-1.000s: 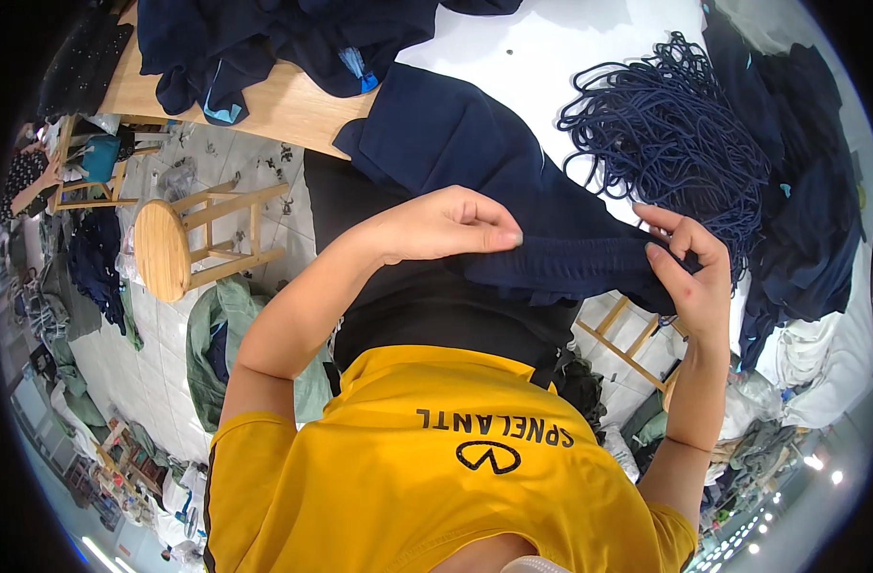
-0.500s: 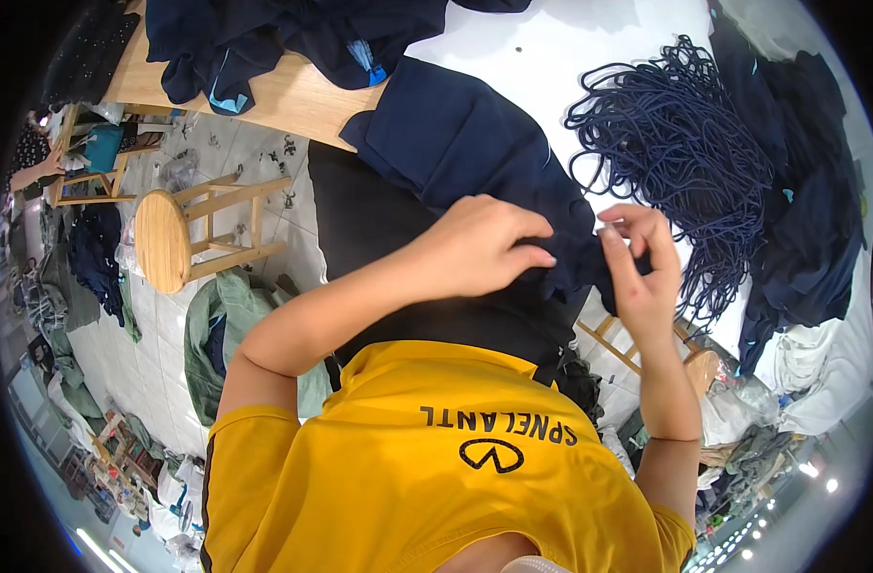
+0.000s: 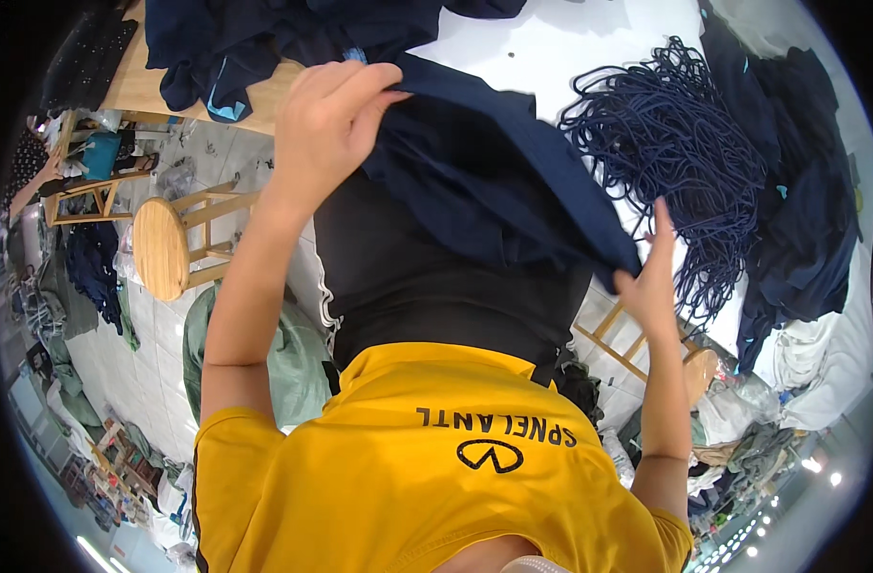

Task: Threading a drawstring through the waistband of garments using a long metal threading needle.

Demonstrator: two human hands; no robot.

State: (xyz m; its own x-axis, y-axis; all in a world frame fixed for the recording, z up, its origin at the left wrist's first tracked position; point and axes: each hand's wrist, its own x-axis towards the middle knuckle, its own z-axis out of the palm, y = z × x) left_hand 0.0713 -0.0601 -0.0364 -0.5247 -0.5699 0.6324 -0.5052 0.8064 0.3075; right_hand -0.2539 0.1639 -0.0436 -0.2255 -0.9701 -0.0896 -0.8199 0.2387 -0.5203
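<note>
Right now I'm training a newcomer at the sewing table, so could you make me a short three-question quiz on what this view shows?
1. True or false: the left hand grips an edge of the dark navy garment.
2. Which lies on the white table beyond the right hand?
A. a heap of navy cord
B. a pair of scissors
C. a red bucket
3. Fill in: on the tiled floor to the person's left stands a round wooden ____.

Key
1. True: fingers pinch the cloth's upper edge.
2. A.
3. stool.
</note>
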